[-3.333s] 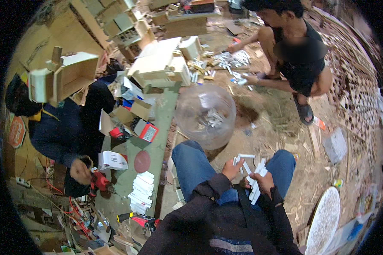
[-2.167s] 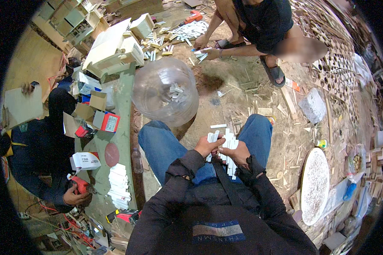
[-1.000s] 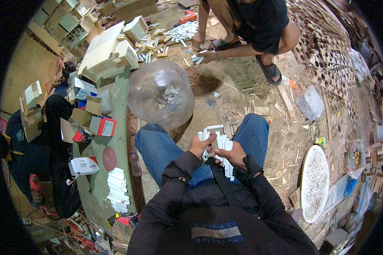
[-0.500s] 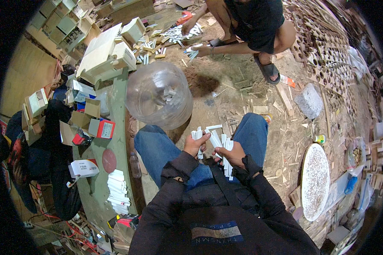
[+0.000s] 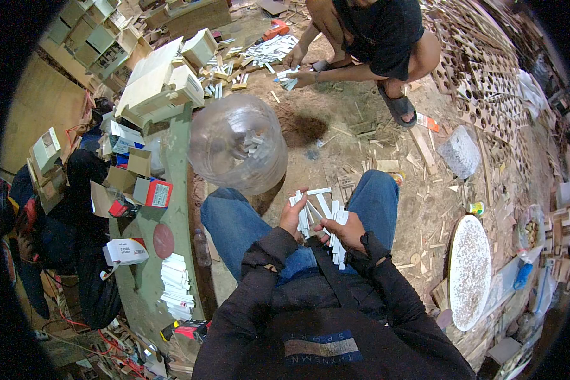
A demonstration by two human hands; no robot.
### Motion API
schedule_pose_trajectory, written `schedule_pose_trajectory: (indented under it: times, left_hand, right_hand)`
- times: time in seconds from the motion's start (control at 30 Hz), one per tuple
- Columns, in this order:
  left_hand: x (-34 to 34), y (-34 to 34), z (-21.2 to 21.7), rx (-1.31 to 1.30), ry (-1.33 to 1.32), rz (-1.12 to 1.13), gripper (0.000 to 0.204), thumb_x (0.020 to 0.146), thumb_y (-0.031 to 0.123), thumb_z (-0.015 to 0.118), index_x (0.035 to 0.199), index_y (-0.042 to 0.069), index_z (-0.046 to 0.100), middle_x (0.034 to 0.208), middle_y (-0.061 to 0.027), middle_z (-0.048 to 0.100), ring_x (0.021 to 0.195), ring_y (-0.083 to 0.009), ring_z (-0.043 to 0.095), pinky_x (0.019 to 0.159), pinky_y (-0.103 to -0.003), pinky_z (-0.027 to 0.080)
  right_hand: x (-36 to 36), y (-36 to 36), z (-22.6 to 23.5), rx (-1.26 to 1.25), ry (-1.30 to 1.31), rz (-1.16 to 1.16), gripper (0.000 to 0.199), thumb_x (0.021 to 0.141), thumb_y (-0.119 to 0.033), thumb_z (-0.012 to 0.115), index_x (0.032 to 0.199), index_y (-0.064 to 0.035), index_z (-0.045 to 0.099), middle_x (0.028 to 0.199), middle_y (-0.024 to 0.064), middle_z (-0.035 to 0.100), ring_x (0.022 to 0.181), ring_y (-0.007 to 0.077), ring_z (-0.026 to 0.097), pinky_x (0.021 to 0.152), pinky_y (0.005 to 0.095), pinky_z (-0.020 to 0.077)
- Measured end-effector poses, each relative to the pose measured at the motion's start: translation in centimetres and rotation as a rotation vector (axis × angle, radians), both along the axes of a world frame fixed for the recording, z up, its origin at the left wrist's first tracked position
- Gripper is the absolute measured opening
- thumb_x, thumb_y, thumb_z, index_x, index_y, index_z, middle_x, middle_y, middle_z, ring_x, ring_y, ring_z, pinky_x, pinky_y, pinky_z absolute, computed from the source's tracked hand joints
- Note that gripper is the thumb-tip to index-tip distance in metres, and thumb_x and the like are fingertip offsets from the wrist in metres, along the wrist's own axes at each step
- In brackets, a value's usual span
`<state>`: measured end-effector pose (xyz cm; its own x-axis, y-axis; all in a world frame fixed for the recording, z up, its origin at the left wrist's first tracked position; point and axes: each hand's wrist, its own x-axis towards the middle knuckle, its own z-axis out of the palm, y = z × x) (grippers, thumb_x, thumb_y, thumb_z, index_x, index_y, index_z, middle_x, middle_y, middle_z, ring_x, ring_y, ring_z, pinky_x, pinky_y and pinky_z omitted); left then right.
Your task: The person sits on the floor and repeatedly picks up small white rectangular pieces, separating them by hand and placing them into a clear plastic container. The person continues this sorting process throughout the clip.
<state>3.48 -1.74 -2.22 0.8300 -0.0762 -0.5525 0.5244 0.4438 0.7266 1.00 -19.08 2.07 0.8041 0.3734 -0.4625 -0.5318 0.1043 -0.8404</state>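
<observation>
Over my lap, my left hand (image 5: 291,216) cradles a bunch of white wooden strips (image 5: 304,218), the thumb raised along their edge. Just to the right, my right hand (image 5: 349,232) grips a second bundle of white strips (image 5: 337,239). Its fingertips reach to the strips at my left palm, and the two bundles nearly meet. One strip (image 5: 321,190) lies crosswise at the top, over a slanting one between the bundles. Part of the fingers of both hands is hidden by the strips.
A large clear plastic bag (image 5: 234,142) with strips inside stands beyond my left knee. On the green bench (image 5: 149,228) lie more white strips (image 5: 177,288) and boxes (image 5: 152,192). Across from me a person (image 5: 380,38) squats, handling strips near a pile (image 5: 272,52).
My left hand has turned and loosened, its strips now leaning toward my right hand. The other person's hand has come from the pile to the strips in their other hand.
</observation>
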Motion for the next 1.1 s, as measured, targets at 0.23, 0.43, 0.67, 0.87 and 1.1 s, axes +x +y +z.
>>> schedule_pose_trajectory:
  times: [0.23,0.43,0.67,0.87,1.1]
  left_hand:
    - [0.1,-1.4,-0.4,-0.053,0.020,0.091,0.026,0.089,0.019,0.053,0.113,0.009,0.046,0.083,-0.0035,0.052,0.063,-0.0139,0.055,0.057,-0.029,0.048]
    - [0.2,-0.6,0.9,-0.242,0.070,-0.005,0.030,0.087,0.025,0.058,0.111,0.011,0.047,0.079,-0.0024,0.049,0.053,-0.0142,0.050,0.047,-0.028,0.045]
    - [-0.3,-1.3,1.1,-0.019,-0.077,-0.328,0.024,0.081,0.016,0.066,0.100,0.005,0.056,0.081,-0.0055,0.062,0.065,-0.0120,0.059,0.052,-0.028,0.047]
    - [-0.1,-0.9,0.6,0.086,-0.124,-0.169,0.025,0.079,0.017,0.069,0.097,0.006,0.056,0.072,-0.0021,0.059,0.057,-0.0098,0.055,0.047,-0.024,0.044]
    - [0.2,-0.2,0.2,0.285,-0.184,-0.036,0.027,0.078,0.020,0.070,0.097,0.007,0.057,0.072,-0.0001,0.059,0.051,-0.0068,0.050,0.040,-0.021,0.040]
  right_hand:
    - [-0.2,0.2,-0.4,-0.030,0.038,-0.024,0.027,0.085,-0.018,0.060,0.102,0.0018,0.057,0.074,0.0083,0.064,0.054,0.0129,0.060,0.047,0.0244,0.0493]
    - [-0.3,0.2,-0.2,0.079,0.009,-0.021,0.026,0.084,-0.021,0.062,0.098,0.0009,0.059,0.071,0.0068,0.063,0.052,0.0121,0.059,0.047,0.0236,0.0483]
    - [-0.2,0.4,-0.5,-0.068,0.056,0.110,0.026,0.082,-0.018,0.064,0.098,0.0020,0.059,0.074,0.0048,0.061,0.060,0.0108,0.058,0.049,0.0216,0.0475]
    - [-0.2,0.4,-0.1,0.029,0.034,0.080,0.026,0.083,-0.024,0.063,0.093,0.0008,0.062,0.071,0.0055,0.062,0.052,0.0116,0.057,0.046,0.0237,0.0456]
    - [-0.1,0.5,-0.6,-0.049,-0.017,0.042,0.025,0.085,-0.019,0.061,0.095,0.0030,0.057,0.072,0.0107,0.064,0.051,0.0131,0.058,0.045,0.0244,0.0471]
